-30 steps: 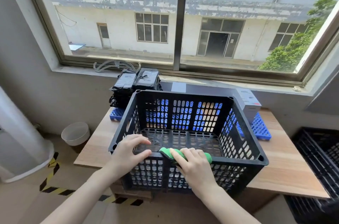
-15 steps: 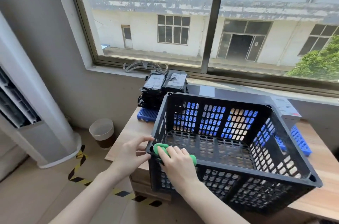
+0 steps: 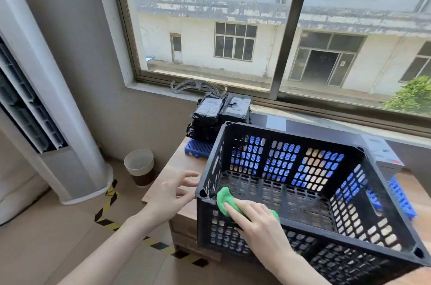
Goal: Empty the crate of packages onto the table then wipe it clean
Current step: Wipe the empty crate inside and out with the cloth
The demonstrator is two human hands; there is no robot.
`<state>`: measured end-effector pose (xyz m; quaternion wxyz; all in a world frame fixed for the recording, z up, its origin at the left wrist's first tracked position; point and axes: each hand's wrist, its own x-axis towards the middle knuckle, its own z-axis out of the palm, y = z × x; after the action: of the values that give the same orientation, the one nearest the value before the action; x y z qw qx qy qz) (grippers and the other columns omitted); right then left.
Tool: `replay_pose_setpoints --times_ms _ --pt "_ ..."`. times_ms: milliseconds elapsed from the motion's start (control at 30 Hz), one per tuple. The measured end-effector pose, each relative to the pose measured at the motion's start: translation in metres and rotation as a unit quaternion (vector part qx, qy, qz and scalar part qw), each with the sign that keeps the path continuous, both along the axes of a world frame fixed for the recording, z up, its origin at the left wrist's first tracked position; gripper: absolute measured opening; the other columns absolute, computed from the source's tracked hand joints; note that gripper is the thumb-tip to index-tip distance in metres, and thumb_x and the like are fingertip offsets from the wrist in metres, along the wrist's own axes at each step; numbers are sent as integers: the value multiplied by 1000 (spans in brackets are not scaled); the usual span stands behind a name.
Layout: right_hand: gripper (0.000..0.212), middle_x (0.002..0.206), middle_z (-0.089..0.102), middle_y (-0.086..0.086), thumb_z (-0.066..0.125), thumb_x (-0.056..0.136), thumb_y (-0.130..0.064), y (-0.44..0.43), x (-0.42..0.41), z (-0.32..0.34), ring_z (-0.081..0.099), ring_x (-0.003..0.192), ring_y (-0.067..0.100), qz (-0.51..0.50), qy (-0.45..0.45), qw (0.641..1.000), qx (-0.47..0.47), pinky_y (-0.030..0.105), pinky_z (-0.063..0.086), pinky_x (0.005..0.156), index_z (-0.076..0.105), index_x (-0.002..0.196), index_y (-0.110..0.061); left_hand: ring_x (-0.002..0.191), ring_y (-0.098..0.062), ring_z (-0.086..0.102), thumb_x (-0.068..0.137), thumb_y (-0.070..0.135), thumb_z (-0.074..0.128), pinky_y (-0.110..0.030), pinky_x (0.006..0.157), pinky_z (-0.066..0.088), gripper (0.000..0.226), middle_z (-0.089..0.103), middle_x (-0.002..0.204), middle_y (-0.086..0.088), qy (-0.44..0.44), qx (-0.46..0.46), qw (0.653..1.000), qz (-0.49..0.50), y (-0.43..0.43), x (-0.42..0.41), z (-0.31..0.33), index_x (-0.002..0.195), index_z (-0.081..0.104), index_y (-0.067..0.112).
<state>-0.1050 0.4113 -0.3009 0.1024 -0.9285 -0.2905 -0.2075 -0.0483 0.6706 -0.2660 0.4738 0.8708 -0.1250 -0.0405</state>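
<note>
Crate [image 3: 291, 134], black and perforated, stands on the table [image 3: 177, 172] with nothing inside it. Green cloth [image 3: 224, 198] lies on the near rim, just beside the near-left corner. Right hand [image 3: 258, 221] presses the cloth down with extended fingers; no curl round it is visible. Left hand [image 3: 170, 196] is outside the left wall, fingers spread and loose, tips touching the corner, grasping nothing. From the cloth, the near rim runs off to the right and the left wall runs toward the window [image 3: 279, 28]; the right hand is nearer to both. Emptying appears complete and wiping under way. Packages [image 3: 219, 109] are stacked on a blue tray [image 3: 196, 148] behind the crate. On the floor, left: a waste bin [image 3: 139, 165] and a tall white air conditioner [image 3: 46, 98].
</note>
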Motion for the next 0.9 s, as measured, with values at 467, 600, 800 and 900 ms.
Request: replay_pose_setpoints --times_ms 467,600,800,900 --pt "55 141 52 -6 34 85 -44 61 55 24 48 131 12 53 160 986 0 34 37 110 56 132 -25 113 -6 60 97 36 45 -29 88 53 35 59 129 19 20 -51 996 77 -4 2 8 130 42 48" --pt "54 159 17 -8 25 99 -42 56 71 28 9 148 9 67 194 979 9 24 -8 114 28 150 -26 102 -3 65 101 25 49 -16 84 48 33 62 122 15 -14 -8 994 104 -4 3 13 131 47 37" --pt "49 159 18 -9 31 102 -35 54 104 30 9 147 8 20 251 966 49 32 6 120 30 150 -27 101 3 61 95 23 61 -12 83 49 30 67 109 15 -44 19 994 102 -13 9 15 121 57 37" --pt "50 160 16 -7 33 102 -36 50 125 32 9 148 10 10 248 968 27 34 6 120 29 150 -25 97 1 64 88 21 70 -19 84 53 30 69 104 16 -46 27 995 87 -18 17 14 113 62 37"
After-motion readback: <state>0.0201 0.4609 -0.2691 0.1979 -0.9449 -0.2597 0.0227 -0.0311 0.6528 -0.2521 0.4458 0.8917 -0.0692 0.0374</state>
